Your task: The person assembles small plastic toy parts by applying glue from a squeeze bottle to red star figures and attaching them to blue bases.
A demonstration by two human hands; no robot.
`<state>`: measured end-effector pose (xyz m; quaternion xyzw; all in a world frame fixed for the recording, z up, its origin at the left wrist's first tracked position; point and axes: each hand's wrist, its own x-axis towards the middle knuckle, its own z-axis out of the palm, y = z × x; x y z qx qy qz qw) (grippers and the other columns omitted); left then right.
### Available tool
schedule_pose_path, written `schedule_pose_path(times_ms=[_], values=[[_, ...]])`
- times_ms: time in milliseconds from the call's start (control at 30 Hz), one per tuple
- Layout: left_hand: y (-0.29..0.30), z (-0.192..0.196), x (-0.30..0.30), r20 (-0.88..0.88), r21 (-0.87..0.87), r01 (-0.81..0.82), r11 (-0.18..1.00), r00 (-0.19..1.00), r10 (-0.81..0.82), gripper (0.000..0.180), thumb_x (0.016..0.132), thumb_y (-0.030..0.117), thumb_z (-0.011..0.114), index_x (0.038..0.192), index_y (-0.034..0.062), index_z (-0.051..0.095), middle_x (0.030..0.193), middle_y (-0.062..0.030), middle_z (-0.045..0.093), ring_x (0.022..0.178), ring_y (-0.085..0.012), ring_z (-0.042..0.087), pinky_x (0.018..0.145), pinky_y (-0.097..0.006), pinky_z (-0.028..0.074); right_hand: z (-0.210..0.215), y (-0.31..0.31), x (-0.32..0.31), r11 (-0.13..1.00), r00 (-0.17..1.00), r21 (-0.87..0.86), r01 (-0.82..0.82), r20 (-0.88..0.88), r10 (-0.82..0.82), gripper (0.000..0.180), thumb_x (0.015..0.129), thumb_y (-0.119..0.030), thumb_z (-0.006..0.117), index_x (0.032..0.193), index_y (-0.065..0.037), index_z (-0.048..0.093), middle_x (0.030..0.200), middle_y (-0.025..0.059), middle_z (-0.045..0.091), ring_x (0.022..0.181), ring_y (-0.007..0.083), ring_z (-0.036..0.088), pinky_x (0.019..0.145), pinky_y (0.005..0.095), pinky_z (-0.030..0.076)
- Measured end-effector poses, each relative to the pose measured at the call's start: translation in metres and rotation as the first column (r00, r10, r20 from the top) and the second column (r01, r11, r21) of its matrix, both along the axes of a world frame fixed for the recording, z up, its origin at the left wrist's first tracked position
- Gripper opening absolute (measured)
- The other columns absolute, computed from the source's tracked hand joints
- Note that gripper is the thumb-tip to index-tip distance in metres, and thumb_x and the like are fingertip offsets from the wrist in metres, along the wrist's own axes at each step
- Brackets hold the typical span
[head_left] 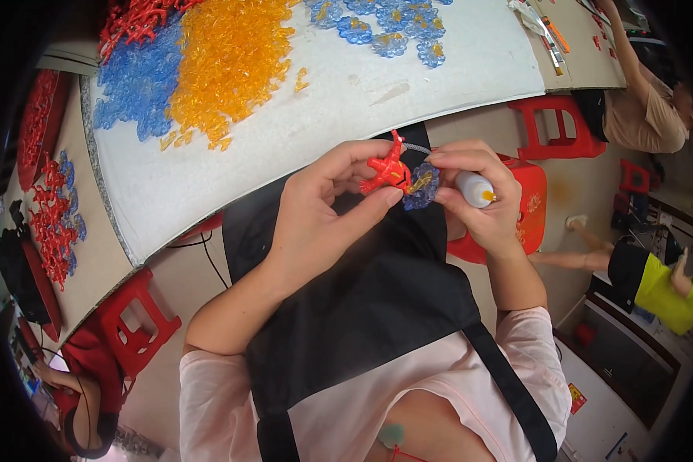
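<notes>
A small red figure (389,171) with spread limbs is gripped between the thumb and fingers of my left hand (335,192). Against its right side sits a translucent blue flower-like piece (423,187) with a yellow middle, pinched by the thumb and index finger of my right hand (481,181). The two pieces touch; whether they are joined I cannot tell. A white bottle (475,189) with a yellowish tip is also tucked in my right hand, its tip pointing away from the figure. A thin grey cord or tube (416,148) runs from the figure to my right fingertips.
Ahead, a white-topped table (339,85) bears piles of orange pieces (227,58), blue pieces (135,88) and red pieces (142,19). Several assembled blue-and-yellow pieces (389,42) lie beyond. Red stools (558,127) stand around. Other people (647,115) are at both sides.
</notes>
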<state>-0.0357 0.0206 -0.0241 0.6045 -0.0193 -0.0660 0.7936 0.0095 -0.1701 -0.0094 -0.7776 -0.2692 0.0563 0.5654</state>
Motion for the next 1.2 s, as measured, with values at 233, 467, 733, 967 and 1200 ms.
schedule_pose_path(times_ms=[233,467,733,967,1200], values=[[0.002,0.004,0.004,-0.245,-0.298,0.101,0.949,0.953,-0.178,0.038,0.077,0.0,0.058,0.113,-0.0024,0.047,0.091,-0.0082,0.059,0.077,-0.0095,0.055,0.072,-0.021,0.044,0.003,0.003,0.006,0.982,0.958,-0.076,-0.172,0.221,0.185,0.029,0.06,0.0,0.069,0.088,-0.004,0.063,0.087,0.0091,0.059,0.072,0.0184,0.058,0.06,0.0257,0.047],[0.002,-0.001,0.009,-0.31,-0.332,0.102,0.938,0.927,-0.211,0.038,0.076,0.001,0.059,0.112,-0.0009,0.048,0.088,-0.007,0.06,0.074,-0.009,0.054,0.069,-0.021,0.044,0.004,0.002,0.009,0.978,0.943,-0.132,-0.163,0.27,0.193,0.025,0.06,-0.003,0.068,0.084,-0.006,0.063,0.08,0.0072,0.061,0.069,0.021,0.059,0.058,0.0264,0.047],[-0.001,0.0,0.01,-0.284,-0.24,0.112,0.964,0.942,-0.179,0.036,0.076,0.002,0.059,0.111,-0.0019,0.049,0.084,-0.0057,0.06,0.071,-0.0081,0.054,0.067,-0.019,0.044,-0.002,0.001,0.009,0.977,0.93,-0.132,-0.165,0.309,0.199,0.023,0.061,-0.004,0.068,0.084,-0.006,0.064,0.081,0.0068,0.061,0.065,0.0189,0.058,0.054,0.0257,0.046],[-0.005,0.001,0.006,-0.212,-0.235,0.078,0.969,0.969,-0.129,0.035,0.076,0.001,0.059,0.11,-0.0021,0.049,0.094,-0.0072,0.058,0.083,-0.0101,0.055,0.075,-0.022,0.044,-0.011,0.002,0.006,0.991,0.933,-0.031,-0.129,0.336,0.132,0.03,0.062,0.0,0.068,0.091,-0.003,0.06,0.085,0.0097,0.061,0.066,0.0176,0.058,0.056,0.0251,0.045],[-0.006,-0.001,0.018,0.395,0.404,-0.357,0.842,0.899,0.192,0.029,0.069,0.0,0.064,0.097,0.0017,0.056,0.083,-0.0079,0.061,0.071,-0.0154,0.058,0.065,-0.025,0.046,-0.013,-0.022,0.036,0.958,0.947,0.058,0.28,0.147,-0.286,0.045,0.07,0.003,0.061,0.107,-0.003,0.037,0.096,0.0067,0.046,0.07,0.008,0.045,0.063,0.02,0.04]])
